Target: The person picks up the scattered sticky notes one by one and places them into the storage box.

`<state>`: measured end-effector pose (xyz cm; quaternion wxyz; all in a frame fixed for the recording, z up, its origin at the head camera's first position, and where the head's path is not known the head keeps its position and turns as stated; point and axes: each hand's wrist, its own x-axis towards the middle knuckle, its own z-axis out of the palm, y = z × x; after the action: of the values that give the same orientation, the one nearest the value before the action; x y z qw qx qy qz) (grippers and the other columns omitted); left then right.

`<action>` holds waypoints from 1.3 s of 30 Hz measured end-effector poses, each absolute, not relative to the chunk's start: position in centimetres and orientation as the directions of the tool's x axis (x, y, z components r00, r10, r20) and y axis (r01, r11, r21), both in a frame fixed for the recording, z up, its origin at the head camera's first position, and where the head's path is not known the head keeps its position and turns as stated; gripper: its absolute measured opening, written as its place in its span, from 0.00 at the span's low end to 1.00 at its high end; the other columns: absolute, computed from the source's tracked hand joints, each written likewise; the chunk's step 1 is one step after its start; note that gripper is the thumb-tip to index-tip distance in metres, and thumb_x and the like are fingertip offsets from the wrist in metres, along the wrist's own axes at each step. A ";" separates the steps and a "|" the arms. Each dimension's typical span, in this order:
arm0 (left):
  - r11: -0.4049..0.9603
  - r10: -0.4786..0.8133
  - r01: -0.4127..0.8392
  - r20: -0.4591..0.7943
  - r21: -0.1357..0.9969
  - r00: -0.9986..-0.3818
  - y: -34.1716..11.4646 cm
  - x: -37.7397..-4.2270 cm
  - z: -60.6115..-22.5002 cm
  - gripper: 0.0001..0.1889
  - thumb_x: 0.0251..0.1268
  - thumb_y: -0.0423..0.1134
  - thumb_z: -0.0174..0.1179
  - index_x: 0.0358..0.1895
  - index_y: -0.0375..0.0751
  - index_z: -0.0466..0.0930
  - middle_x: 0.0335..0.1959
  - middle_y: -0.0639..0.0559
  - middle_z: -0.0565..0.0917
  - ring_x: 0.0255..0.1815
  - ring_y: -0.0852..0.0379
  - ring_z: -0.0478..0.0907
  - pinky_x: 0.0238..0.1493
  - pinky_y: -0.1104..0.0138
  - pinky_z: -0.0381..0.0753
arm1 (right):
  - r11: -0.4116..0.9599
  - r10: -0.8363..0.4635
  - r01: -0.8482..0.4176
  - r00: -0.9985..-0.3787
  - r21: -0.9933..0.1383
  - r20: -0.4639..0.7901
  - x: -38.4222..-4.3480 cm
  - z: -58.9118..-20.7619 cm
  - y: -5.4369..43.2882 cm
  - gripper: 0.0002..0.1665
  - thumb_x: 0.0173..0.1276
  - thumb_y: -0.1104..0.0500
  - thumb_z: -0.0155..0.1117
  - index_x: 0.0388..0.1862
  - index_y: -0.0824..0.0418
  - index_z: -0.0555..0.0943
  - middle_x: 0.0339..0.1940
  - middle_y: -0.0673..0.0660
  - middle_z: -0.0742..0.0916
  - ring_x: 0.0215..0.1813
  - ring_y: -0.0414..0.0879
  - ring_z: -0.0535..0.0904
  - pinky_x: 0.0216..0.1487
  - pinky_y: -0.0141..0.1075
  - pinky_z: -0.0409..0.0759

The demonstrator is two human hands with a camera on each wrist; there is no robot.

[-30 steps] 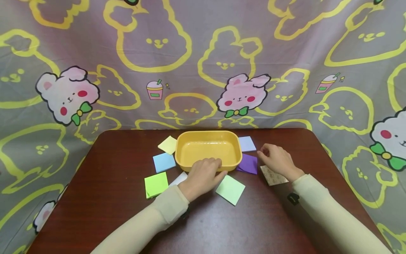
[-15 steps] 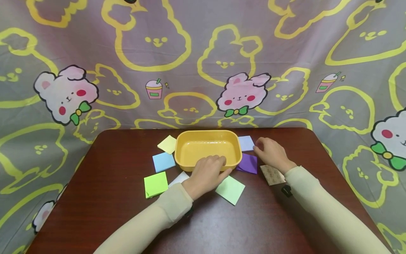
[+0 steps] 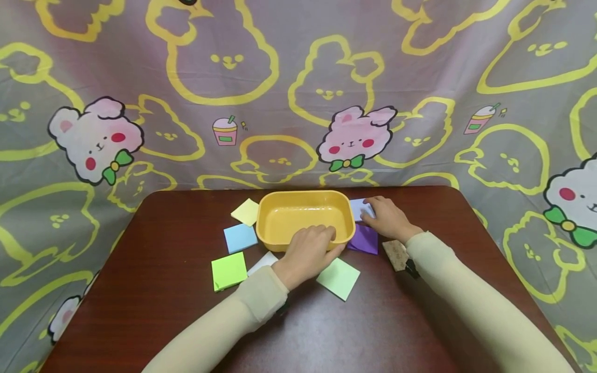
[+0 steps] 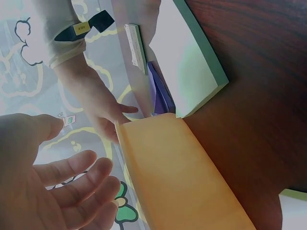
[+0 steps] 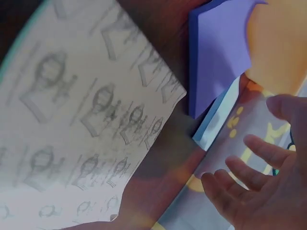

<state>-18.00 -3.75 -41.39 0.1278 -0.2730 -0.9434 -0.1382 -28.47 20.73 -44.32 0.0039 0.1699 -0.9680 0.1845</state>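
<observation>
My left hand (image 3: 308, 253) is over the front rim of the yellow plastic bin (image 3: 276, 245). In the left wrist view that hand (image 4: 72, 189) has loosely bent, spread fingers with nothing between them. At the back right, my right hand (image 3: 388, 217) reaches over the periwinkle sticky note pad (image 3: 356, 209), its fingertips overlapping the pad's right part. Seen from the right wrist, the fingers (image 5: 249, 175) are spread and hold nothing. A purple sticky note pad (image 3: 366, 239) lies just in front, against the bin's right side.
A brown-patterned pad (image 3: 394, 254) lies by my right forearm. Pale green (image 3: 339, 281), white (image 3: 262, 263), bright green (image 3: 228, 271), blue (image 3: 240, 237) and yellow (image 3: 245, 212) sticky note pads surround the bin. A printed curtain (image 3: 270, 93) hangs behind the table.
My right hand has moved left, from beside the periwinkle pad to over it. The left hand has shifted slightly to the right along the bin's front rim.
</observation>
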 end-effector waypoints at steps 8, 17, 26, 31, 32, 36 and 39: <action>0.811 0.482 0.554 0.324 0.188 -0.814 -3.6 -18.2 -41.4 0.15 0.71 0.54 0.59 0.33 0.46 0.79 0.23 0.56 0.77 0.26 0.56 0.77 0.25 0.64 0.72 | 0.866 -0.381 -0.370 -0.924 -0.336 0.034 -29.7 -44.7 20.2 0.37 0.69 0.51 0.63 0.72 0.69 0.69 0.71 0.73 0.73 0.73 0.69 0.67 0.69 0.64 0.69; 0.819 0.483 0.545 0.298 0.179 -0.823 -3.3 -18.3 -41.2 0.15 0.72 0.55 0.58 0.34 0.48 0.79 0.25 0.55 0.79 0.28 0.55 0.79 0.28 0.62 0.75 | 0.883 -0.403 -0.366 -0.912 -0.294 -0.075 -31.1 -44.5 20.1 0.43 0.70 0.48 0.65 0.76 0.69 0.64 0.77 0.75 0.66 0.79 0.69 0.59 0.75 0.63 0.62; 0.818 0.485 0.548 0.302 0.175 -0.821 -3.1 -18.7 -41.5 0.15 0.71 0.55 0.58 0.34 0.48 0.79 0.26 0.55 0.80 0.28 0.55 0.80 0.27 0.63 0.74 | 0.883 -0.438 -0.390 -0.884 -0.261 -0.163 -32.3 -44.8 20.0 0.40 0.73 0.49 0.64 0.76 0.67 0.65 0.77 0.74 0.66 0.79 0.71 0.58 0.77 0.62 0.58; 0.820 0.487 0.543 0.280 0.182 -0.828 -3.0 -18.9 -41.4 0.15 0.72 0.55 0.58 0.36 0.48 0.79 0.26 0.56 0.79 0.28 0.56 0.79 0.28 0.63 0.74 | 0.891 -0.431 -0.382 -0.883 -0.246 -0.188 -32.5 -44.7 19.9 0.41 0.70 0.50 0.67 0.75 0.66 0.66 0.75 0.73 0.69 0.77 0.70 0.61 0.76 0.61 0.61; 0.820 0.487 0.543 0.276 0.182 -0.829 -3.0 -18.9 -41.4 0.15 0.72 0.55 0.58 0.36 0.47 0.79 0.26 0.56 0.79 0.28 0.56 0.79 0.28 0.63 0.74 | 0.892 -0.429 -0.380 -0.883 -0.245 -0.191 -32.5 -44.7 19.9 0.41 0.70 0.51 0.68 0.75 0.66 0.67 0.75 0.73 0.70 0.77 0.70 0.62 0.76 0.61 0.62; 0.820 0.488 0.542 0.273 0.182 -0.829 -3.0 -18.9 -41.4 0.15 0.71 0.55 0.58 0.35 0.47 0.79 0.25 0.55 0.79 0.28 0.55 0.79 0.27 0.63 0.74 | 0.897 -0.420 -0.372 -0.884 -0.237 -0.203 -32.7 -44.7 19.8 0.41 0.68 0.51 0.70 0.75 0.66 0.67 0.74 0.71 0.73 0.76 0.69 0.64 0.75 0.61 0.63; 0.822 0.487 0.541 0.274 0.178 -0.829 -3.0 -18.9 -41.4 0.15 0.71 0.54 0.59 0.34 0.47 0.79 0.25 0.55 0.79 0.28 0.55 0.80 0.28 0.63 0.74 | 0.898 -0.420 -0.373 -0.884 -0.234 -0.205 -32.9 -44.6 19.8 0.42 0.67 0.52 0.71 0.75 0.66 0.67 0.73 0.72 0.73 0.75 0.70 0.64 0.76 0.62 0.62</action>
<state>-18.86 -2.97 -41.38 0.1088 -0.2711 -0.9482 -0.1248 -32.87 19.81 -44.56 -0.1262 0.2052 -0.9659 0.0944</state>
